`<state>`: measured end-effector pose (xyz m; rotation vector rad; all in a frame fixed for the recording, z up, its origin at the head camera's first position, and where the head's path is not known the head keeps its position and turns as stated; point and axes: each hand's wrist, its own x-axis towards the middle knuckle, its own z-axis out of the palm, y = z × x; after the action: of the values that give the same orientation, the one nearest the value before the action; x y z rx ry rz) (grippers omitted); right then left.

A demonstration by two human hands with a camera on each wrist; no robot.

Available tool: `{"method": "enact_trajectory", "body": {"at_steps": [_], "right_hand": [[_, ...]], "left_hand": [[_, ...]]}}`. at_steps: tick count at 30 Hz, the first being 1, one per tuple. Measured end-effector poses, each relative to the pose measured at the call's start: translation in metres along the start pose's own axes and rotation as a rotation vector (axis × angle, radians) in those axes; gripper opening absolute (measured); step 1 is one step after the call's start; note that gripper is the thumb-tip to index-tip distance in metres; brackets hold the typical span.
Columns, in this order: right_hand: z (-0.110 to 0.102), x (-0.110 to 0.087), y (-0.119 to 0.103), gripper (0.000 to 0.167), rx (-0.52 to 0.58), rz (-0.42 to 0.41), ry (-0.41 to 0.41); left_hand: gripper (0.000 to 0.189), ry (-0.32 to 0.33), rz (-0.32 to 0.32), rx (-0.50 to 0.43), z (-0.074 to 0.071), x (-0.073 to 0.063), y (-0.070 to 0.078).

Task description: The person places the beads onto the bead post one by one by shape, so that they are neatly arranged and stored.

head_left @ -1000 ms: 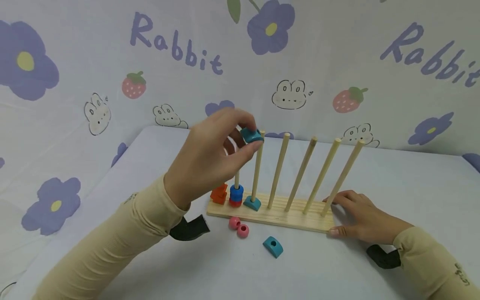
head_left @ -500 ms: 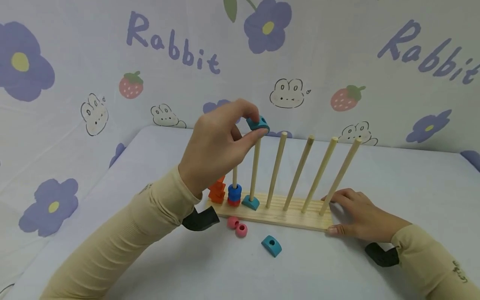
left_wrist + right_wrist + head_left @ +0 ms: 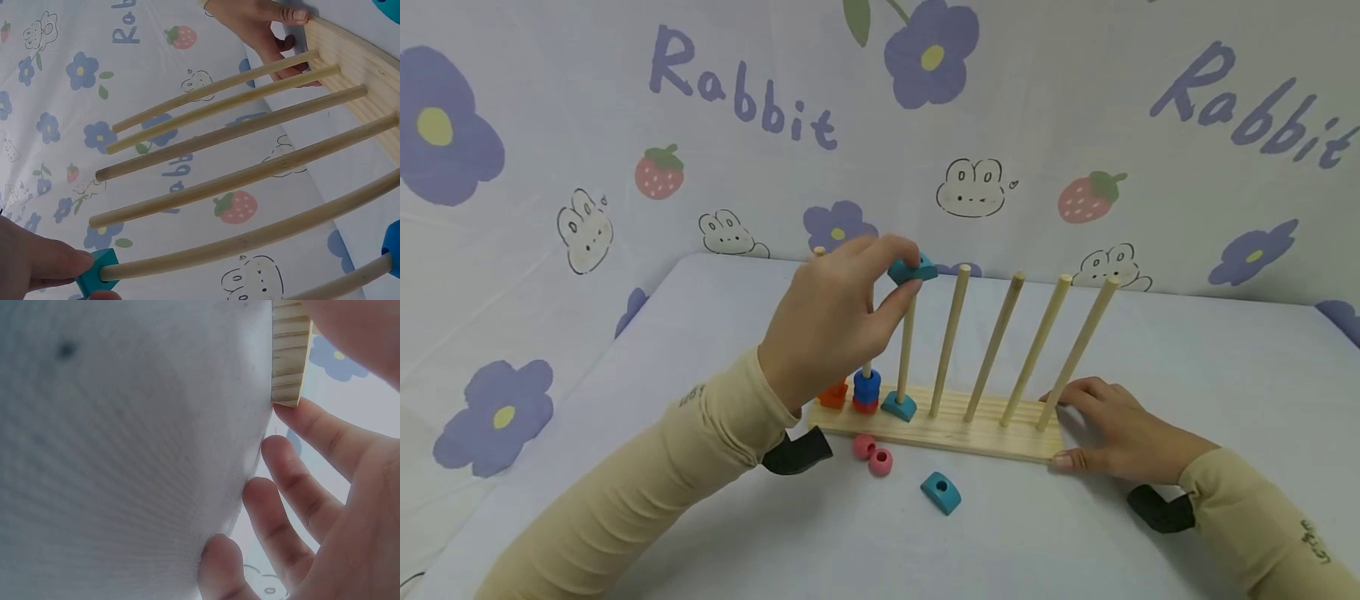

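Between thumb and fingers my left hand (image 3: 831, 321) pinches a teal arched block (image 3: 910, 270) at the top of the third peg (image 3: 906, 350) from the left. In the left wrist view the peg's tip is at the hole of this teal block (image 3: 94, 270). Another teal block (image 3: 899, 407) sits at the foot of the same peg. My right hand (image 3: 1123, 433) holds the right end of the wooden peg base (image 3: 955, 429), thumb at the front corner and index finger at the back. In the right wrist view its other fingers (image 3: 275, 519) rest along the tabletop.
Blue beads (image 3: 867, 386) over a red one (image 3: 865, 407) sit on the second peg, with orange pieces (image 3: 832, 396) on the first, partly hidden by my left arm. Two pink beads (image 3: 881, 462) and a loose teal block (image 3: 950, 502) lie in front of the base.
My left hand rose and moved right with the teal block, then lowered it to the third peg's top. The right hand stays at the base's end.
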<state>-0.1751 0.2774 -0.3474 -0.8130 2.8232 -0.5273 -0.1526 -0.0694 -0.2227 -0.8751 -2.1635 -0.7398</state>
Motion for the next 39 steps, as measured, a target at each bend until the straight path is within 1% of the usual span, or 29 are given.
{"method": "enact_trajectory", "body": {"at_steps": [7, 13, 17, 21, 23, 28, 30, 35, 37, 39], "right_hand": [[0.001, 0.0, 0.0, 0.069, 0.009, 0.009, -0.009], [0.001, -0.001, 0.0, 0.069, 0.012, 0.011, -0.01], [0.0, -0.003, 0.001, 0.068, 0.006, 0.009, -0.008], [0.0, -0.005, 0.001, 0.065, 0.007, 0.001, 0.004], [0.0, -0.005, 0.002, 0.065, 0.009, -0.004, 0.004], [0.0, -0.003, 0.003, 0.066, 0.011, -0.014, -0.003], [0.0, -0.003, 0.002, 0.066, 0.008, -0.015, -0.004], [-0.001, -0.001, 0.0, 0.069, 0.007, -0.001, -0.017], [-0.001, 0.0, 0.0, 0.071, 0.004, 0.004, -0.019], [-0.001, 0.0, 0.0, 0.07, 0.001, 0.005, -0.017]], "left_hand": [[0.018, 0.007, 0.072, 0.133, 0.01, -0.013, 0.0], [0.017, -0.064, 0.05, 0.134, 0.026, -0.031, -0.004], [0.015, -0.097, 0.052, 0.174, 0.037, -0.041, -0.006], [0.014, -0.132, 0.051, 0.204, 0.043, -0.049, -0.007], [0.015, -0.17, 0.03, 0.208, 0.045, -0.054, -0.007], [0.02, -0.307, -0.035, 0.189, 0.05, -0.065, -0.011], [0.022, -0.353, -0.046, 0.176, 0.053, -0.069, -0.013], [0.022, -0.448, -0.059, 0.164, 0.056, -0.076, -0.017], [0.023, -0.483, -0.05, 0.176, 0.058, -0.077, -0.019], [0.024, -0.51, -0.025, 0.205, 0.059, -0.078, -0.02]]}}
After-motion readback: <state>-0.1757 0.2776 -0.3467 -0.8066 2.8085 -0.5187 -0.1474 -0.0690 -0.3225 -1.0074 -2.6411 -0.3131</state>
